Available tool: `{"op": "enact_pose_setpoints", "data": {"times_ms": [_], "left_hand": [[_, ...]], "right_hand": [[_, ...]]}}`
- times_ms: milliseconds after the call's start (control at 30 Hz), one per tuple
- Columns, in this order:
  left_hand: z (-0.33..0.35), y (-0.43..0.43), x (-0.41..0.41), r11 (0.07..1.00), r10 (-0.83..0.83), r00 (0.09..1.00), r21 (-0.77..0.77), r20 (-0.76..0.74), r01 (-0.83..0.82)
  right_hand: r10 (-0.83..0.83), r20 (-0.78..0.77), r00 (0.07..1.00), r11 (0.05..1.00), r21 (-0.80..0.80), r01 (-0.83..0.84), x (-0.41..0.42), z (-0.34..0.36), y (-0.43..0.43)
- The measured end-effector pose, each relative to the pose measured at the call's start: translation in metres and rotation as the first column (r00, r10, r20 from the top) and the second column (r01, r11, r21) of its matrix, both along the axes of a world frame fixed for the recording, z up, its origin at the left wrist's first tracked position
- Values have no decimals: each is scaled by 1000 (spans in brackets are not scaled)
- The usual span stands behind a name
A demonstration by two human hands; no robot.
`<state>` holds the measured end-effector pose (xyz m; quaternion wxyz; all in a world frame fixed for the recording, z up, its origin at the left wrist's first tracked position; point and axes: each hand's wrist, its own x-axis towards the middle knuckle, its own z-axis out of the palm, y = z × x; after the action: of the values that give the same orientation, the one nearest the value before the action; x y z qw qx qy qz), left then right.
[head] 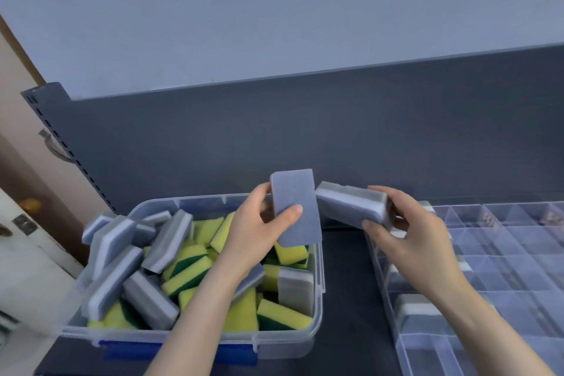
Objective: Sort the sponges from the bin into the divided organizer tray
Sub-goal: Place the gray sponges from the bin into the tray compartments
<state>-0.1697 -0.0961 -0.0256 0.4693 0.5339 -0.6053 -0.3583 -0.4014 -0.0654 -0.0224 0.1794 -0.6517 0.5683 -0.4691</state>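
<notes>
Above the bin (pixel 195 342), each hand, left (pixel 259 232) and right (pixel 409 232), pinches a grey sponge (pixel 296 207) by its long edges; probably light, soft foam.

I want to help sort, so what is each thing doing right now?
Left hand: grips a grey sponge, above the bin.
Right hand: grips a grey-and-white sponge, in the air.
Bin: open, piled with grey and yellow sponges.
Organizer tray: open, few tray sponges in left compartments.

Grey and yellow sponges (pixel 168 241) crowd the clear bin (pixel 283 345) beside the tray (pixel 534 241).
</notes>
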Motion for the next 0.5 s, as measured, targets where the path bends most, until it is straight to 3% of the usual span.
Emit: {"op": "enact_pose_setpoints", "data": {"times_ms": [233,500], "left_hand": [[-4,-2,-55,983,173,968,-29,-179,-181],[-19,27,-120,982,166,967,-57,-196,-180]], "right_hand": [[-29,38,999,998,48,27,-56,-7,12],[-7,62,998,997,78,2,-123,-16,35]]}}
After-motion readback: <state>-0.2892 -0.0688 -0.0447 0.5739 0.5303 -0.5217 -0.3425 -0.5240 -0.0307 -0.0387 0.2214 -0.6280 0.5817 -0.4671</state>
